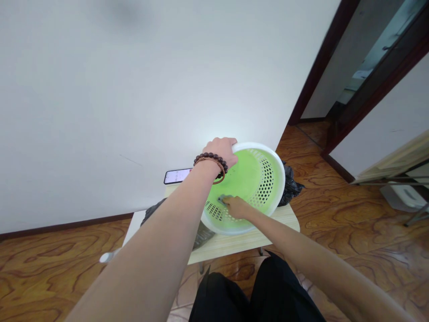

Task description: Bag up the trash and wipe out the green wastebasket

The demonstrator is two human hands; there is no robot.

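A round plastic basket [246, 172], green inside with a white rim and bands of holes, stands over the small table. My left hand [223, 150], with a beaded bracelet on its wrist, is closed on the basket's far rim; some of its fingers are hidden. Inside the basket, my right hand [236, 207] is pinched around a small greyish thing [221, 199] held against the green surface. That thing is too small to name.
A phone [177, 176] with a lit screen lies by the wall, left of the basket. Black plastic bag [291, 184] sticks out at the right. Grey material [203, 236] shows below the basket on the light wooden table [231, 247]. A white stool [404, 197] stands farther right.
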